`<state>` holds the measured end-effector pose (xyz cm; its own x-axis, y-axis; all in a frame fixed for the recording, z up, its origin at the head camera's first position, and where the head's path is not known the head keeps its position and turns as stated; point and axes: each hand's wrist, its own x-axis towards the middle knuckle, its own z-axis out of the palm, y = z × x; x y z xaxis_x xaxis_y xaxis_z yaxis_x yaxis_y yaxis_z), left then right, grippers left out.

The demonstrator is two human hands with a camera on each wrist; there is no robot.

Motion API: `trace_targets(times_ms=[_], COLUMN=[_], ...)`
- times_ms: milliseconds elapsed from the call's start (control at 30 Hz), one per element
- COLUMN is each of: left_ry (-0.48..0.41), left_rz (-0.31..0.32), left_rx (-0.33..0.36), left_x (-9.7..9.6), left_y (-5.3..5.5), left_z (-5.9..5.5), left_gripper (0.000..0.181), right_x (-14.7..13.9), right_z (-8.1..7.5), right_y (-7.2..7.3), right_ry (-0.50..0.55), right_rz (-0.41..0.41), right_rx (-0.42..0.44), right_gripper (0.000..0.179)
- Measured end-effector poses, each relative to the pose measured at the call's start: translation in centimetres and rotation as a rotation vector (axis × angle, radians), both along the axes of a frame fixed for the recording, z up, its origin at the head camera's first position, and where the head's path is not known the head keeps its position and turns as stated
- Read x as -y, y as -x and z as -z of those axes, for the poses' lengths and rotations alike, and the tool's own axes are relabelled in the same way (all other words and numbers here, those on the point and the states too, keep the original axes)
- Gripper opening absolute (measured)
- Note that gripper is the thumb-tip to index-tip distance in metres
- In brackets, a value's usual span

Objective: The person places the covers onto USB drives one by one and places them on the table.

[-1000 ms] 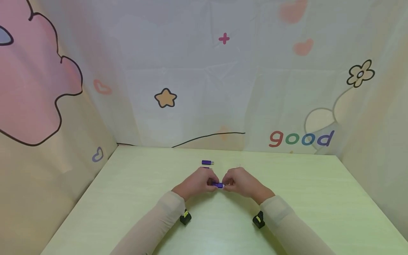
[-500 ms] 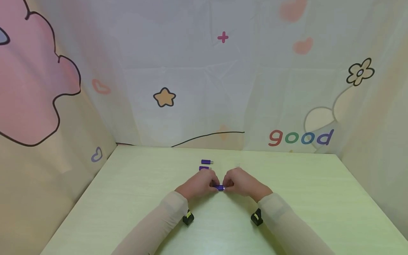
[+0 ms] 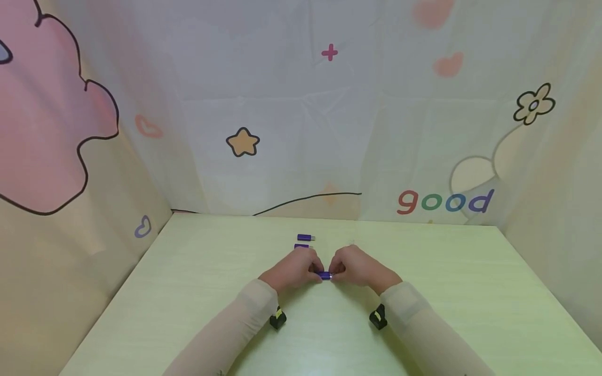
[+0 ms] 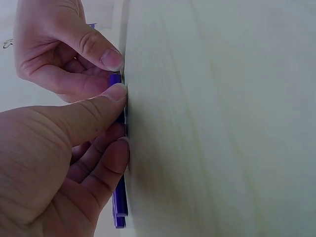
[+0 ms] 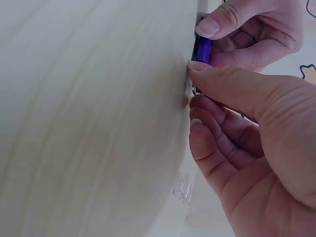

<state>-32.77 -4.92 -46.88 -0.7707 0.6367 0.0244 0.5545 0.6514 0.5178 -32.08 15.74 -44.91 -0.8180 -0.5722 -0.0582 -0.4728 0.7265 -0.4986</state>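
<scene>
A purple USB stick lies level between the two hands, low over the table. My left hand pinches its purple body between thumb and fingers; the left wrist view shows the thumb on top of the stick. At the other end, my right hand pinches the stick's plug end between thumb and fingers. The fingertips cover most of that end, so whether a clear cap sits on it is hidden. The right wrist view shows a sliver of purple body between the two thumbs.
Two more purple USB sticks lie behind the left hand, the nearer one partly hidden by it. Small clear plastic caps lie on the table behind the right hand. A printed cloth hangs behind the table.
Over the past second the left hand has shifted slightly rightward and the held stick has come slightly nearer me. Both hands keep their pinch. In the last half second hardly anything moves.
</scene>
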Motion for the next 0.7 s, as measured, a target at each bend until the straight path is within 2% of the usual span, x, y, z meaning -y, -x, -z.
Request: trace_targets(times_ms=[367,700], left_ry=[-0.001,-0.014], left_rz=[-0.010,-0.012], left_rx=[0.028,0.035], left_x=[0.01,0.08], left_y=[0.00,-0.17], left_z=[-0.28,-0.49], left_gripper=[0.013,0.015], right_x=[0.22,0.15], right_z=[-0.45,-0.37], right_y=[-0.08,-0.09], right_ry=[-0.002,0.015], right_rz=[0.062,0.056], right_rx=[0.069,0.065], right_gripper=[0.007,0.007])
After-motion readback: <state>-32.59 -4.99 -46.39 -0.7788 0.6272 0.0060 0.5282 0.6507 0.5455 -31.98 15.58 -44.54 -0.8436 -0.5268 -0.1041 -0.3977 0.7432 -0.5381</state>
